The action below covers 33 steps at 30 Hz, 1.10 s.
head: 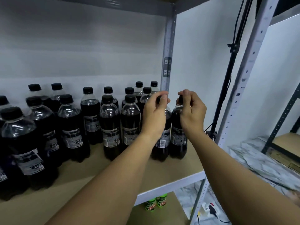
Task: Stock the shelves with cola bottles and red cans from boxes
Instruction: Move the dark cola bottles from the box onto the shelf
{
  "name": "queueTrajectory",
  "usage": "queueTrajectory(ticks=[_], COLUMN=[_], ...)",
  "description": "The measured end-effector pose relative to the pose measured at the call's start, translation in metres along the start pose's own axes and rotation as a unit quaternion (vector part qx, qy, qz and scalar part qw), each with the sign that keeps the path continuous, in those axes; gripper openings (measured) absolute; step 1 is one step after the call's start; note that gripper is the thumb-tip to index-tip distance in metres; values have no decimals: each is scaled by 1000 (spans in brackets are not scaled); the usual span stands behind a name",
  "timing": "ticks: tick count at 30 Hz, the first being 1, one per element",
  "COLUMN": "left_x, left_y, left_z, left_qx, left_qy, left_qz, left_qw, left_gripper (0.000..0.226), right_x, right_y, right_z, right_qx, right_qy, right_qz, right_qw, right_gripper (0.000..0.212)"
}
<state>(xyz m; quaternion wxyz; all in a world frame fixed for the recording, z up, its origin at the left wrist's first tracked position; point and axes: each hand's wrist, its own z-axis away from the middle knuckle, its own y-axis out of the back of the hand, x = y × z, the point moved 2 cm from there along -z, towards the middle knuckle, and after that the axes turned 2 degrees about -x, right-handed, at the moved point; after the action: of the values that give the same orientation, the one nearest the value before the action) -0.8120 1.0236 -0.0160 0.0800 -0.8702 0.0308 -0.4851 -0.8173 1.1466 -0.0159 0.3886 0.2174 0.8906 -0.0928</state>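
Observation:
Several dark cola bottles (pixel 110 125) with black caps stand in rows on the tan shelf board (pixel 97 172). My left hand (pixel 154 116) grips the cap of one cola bottle (pixel 162 146) at the right end of the front row. My right hand (pixel 191 114) pinches the cap of the neighbouring cola bottle (pixel 178 143), just to its right. Both bottles stand upright with their bases on or just above the board. No red cans or boxes are in view.
A grey shelf post (pixel 168 51) rises right behind my hands. The shelf's white front rail (pixel 170 185) runs below my arms. Two green soda bottles (pixel 155 203) stand on the shelf underneath. A black tripod (pixel 227 75) and another rack (pixel 282 117) are at right.

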Motion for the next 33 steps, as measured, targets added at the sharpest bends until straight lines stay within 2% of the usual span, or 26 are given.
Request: queueTrajectory(ticks=[5,10,17,22,26,28,31,33], left_x=[-19,-28,-39,-39,-28,-16,1,9], left_y=[-13,-17,-13,-8,-1,2,14,33], left_z=[-8,-16,-27,-27,-15,1,34,57], left_qx=[70,81,68,33,10,-8,-34,-55], left_qy=[-49,-85,-111,-107,-97,-111,-129,-121], left_qz=[-46,-129,-165,-178,-203,-194,-182,-177], left_qw=[995,985,978,978,974,975,974,975], left_gripper=[28,33,30,31,50,55,52,45], right_x=[13,22,27,22,12,1,-17,-25], right_y=[-7,-11,-12,-8,1,7,17,23], right_z=[-10,-19,-22,-18,-11,-3,18,39], right_qx=[-4,0,3,-14,-54,-55,-54,-95], right_qy=[20,23,40,14,-4,15,81,116], right_qz=[-16,-11,13,-4,21,55,124,142], right_qw=[1000,1000,999,1000,998,997,988,978], right_gripper=[29,28,26,20,39,43,38,34])
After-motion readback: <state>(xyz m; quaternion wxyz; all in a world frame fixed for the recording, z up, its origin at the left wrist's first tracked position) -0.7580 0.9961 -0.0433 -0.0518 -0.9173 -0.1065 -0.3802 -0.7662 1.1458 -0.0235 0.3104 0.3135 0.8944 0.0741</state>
